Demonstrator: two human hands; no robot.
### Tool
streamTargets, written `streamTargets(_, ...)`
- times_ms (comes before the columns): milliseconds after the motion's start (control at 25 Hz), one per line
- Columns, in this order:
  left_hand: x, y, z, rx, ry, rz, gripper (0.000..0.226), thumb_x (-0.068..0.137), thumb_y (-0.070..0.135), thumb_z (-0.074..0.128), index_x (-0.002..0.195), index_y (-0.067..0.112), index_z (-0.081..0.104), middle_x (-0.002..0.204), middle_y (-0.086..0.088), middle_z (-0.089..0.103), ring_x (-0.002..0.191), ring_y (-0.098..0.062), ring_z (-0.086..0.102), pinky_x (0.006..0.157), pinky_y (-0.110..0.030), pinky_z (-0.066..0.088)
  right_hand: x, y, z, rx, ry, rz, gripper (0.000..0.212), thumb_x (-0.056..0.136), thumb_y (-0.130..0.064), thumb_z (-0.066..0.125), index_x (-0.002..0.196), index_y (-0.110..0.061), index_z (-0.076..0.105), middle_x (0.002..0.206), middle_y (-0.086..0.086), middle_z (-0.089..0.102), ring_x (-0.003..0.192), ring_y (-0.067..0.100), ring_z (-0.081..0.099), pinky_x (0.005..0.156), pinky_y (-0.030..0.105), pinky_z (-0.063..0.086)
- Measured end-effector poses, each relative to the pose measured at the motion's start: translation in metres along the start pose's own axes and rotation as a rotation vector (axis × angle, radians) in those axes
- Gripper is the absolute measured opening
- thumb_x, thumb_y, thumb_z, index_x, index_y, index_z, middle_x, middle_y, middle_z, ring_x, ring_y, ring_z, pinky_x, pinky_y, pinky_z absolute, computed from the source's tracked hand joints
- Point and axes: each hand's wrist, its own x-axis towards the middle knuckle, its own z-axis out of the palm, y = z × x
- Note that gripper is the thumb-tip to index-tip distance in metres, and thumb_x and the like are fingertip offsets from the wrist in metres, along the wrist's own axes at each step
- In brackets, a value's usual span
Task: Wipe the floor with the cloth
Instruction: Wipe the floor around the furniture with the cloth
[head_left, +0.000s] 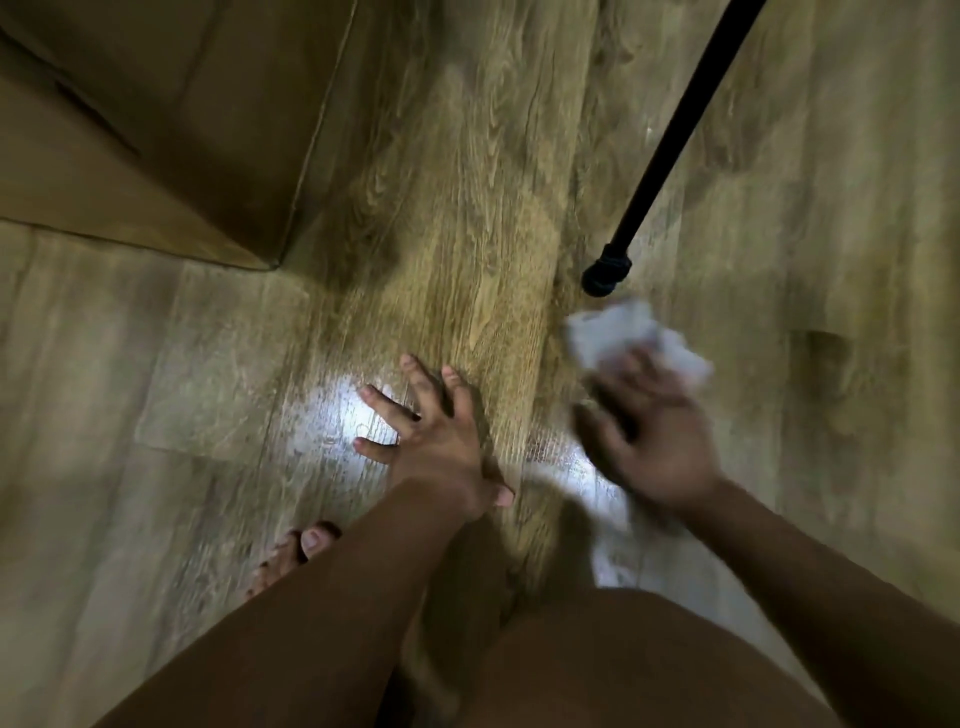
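Observation:
The wood-grain floor (467, 218) fills the view, with a shiny wet-looking patch near the middle. My left hand (431, 431) rests flat on the floor beside that patch, fingers spread and straight. My right hand (649, 441) is blurred by motion and grips a crumpled white cloth (623, 338), which sticks out beyond its fingers and lies against the floor. The cloth sits just below the foot of a black pole.
A black pole (670, 135) slants down from the top right to a rubber foot (605, 273) on the floor. A brown cardboard box (156, 130) stands at the upper left. My bare toes (301, 545) and knee (623, 660) show at the bottom.

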Motion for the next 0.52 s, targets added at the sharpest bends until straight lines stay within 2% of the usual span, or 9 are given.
streamTargets(80,0.000,0.002,0.000,0.000,-0.027,-0.030,0.149,0.058,0.065,0.084,0.151,0.024,-0.025,0.144,-0.014,-0.054,0.126,-0.063,-0.042,0.100,-0.086,0.013,0.061,-0.077,0.026,0.015,-0.142,-0.269,0.044,0.095,-0.034,0.048,0.139,-0.026,0.052,0.153,0.001,0.040,0.147,0.023,0.022,0.120,0.046,0.015)
streamTargets(160,0.002,0.003,0.001,0.003,-0.050,-0.022,0.145,0.059,0.064,0.084,0.155,0.022,-0.016,0.145,-0.012,-0.053,0.123,-0.062,-0.046,0.100,-0.086,0.011,0.128,-0.135,0.035,0.028,-0.298,-0.415,0.047,0.101,-0.039,0.037,0.146,-0.030,0.040,0.160,-0.003,0.023,0.150,0.019,0.009,0.121,0.045,0.002)
streamTargets(240,0.005,0.004,-0.002,0.001,-0.066,-0.051,0.155,0.056,0.063,0.086,0.150,0.018,-0.029,0.141,-0.014,-0.056,0.124,-0.064,-0.044,0.100,-0.086,0.011,0.186,-0.170,0.039,-0.053,-0.392,-0.487,0.048,0.104,-0.044,0.026,0.147,-0.029,0.038,0.161,-0.002,0.022,0.150,0.020,0.008,0.120,0.046,0.003)
streamTargets(360,0.004,0.008,-0.008,-0.030,-0.078,-0.083,0.161,0.055,0.061,0.089,0.145,0.017,-0.037,0.138,-0.015,-0.058,0.126,-0.063,-0.042,0.099,-0.085,0.011,0.217,-0.175,0.034,-0.126,-0.403,-0.485,0.049,0.103,-0.047,0.023,0.146,-0.031,0.039,0.161,-0.002,0.021,0.150,0.021,0.008,0.120,0.047,0.005)
streamTargets(440,0.002,0.006,-0.005,-0.045,-0.048,-0.062,0.161,0.054,0.061,0.089,0.146,0.017,-0.035,0.141,-0.013,-0.056,0.128,-0.063,-0.041,0.100,-0.085,0.013,0.181,-0.142,0.029,-0.062,-0.304,-0.479,0.043,0.104,-0.042,0.030,0.143,-0.031,0.046,0.158,0.001,0.030,0.148,0.023,0.017,0.120,0.046,0.011)
streamTargets(520,0.001,0.000,-0.001,-0.045,0.011,-0.027,0.160,0.052,0.062,0.089,0.148,0.018,-0.031,0.145,-0.012,-0.053,0.129,-0.062,-0.039,0.099,-0.085,0.014,0.108,-0.074,0.016,0.029,-0.192,-0.432,0.037,0.101,-0.031,0.043,0.134,-0.023,0.058,0.150,0.004,0.044,0.144,0.026,0.031,0.116,0.049,0.024)
